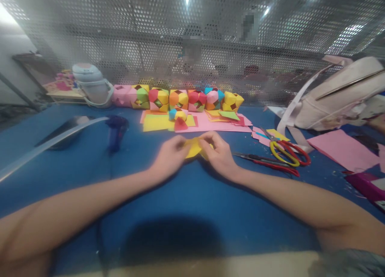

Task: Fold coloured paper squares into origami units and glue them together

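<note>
Yellow paper (194,147) crosswise btwn both hands

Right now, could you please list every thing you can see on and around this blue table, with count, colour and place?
yellow folded paper piece: one, yellow, mid-table, held between both hands
multicoloured paper polyhedra: a row of about seven, mixed colours, far edge by the mesh wall
small paper ball: one, blue, yellow and red, on the sheets
flat paper sheets: a pile, pink and yellow, behind the hands
scissors: two pairs, one yellow-handled, one red-handled, right of the hands
pale backpack: one, whitish pink, far right
blue glue gun: one, left
blue table: one
left hand: pinching the paper
right hand: pinching the paper
</note>
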{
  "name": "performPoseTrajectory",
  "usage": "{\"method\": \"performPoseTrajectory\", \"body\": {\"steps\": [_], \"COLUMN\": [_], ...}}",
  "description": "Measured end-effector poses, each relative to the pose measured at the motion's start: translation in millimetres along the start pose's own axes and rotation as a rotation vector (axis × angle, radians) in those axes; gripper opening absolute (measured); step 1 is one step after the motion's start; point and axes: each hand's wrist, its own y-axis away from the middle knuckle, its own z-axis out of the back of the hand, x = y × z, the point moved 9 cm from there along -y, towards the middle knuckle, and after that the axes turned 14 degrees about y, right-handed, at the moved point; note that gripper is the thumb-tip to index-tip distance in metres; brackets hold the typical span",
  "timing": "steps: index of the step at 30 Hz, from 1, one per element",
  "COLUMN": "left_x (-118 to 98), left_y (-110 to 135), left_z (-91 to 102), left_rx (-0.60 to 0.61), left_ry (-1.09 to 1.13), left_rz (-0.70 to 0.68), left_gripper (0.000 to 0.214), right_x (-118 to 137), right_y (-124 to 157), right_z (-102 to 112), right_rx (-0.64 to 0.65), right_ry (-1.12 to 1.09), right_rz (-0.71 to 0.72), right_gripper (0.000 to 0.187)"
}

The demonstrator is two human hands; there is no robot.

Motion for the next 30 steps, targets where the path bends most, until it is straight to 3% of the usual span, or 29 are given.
{"method": "performPoseTrajectory", "body": {"steps": [6,12,18,30], "left_x": [1.0,-4.4,-1.7,5.7], "left_y": [0.3,1.1,-0.6,-3.2], "left_z": [-1.4,-4.2,-3.3,-5.4], "left_rx": [0.018,0.045,0.048,0.083], "left_ry": [0.04,-0.031,-0.017,0.024], "left_rz": [0.0,-0.07,-0.059,-0.032], "left_gripper": [0.009,0.011,0.013,0.018], "right_x": [-12.8,-17.1,-3.7,-7.7], "right_y": [-1.4,1.1,2.4,1.5], "right_z": [1.2,-24.8,-23.5,-22.5], "right_rx": [-0.02,0.232,0.245,0.206], "right_ry": [-0.221,-0.41,-0.236,-0.149], "right_rz": [-0.088,-0.198,-0.092,-0.093], "right_gripper": [0.019,0.024,0.017,0.008]}}
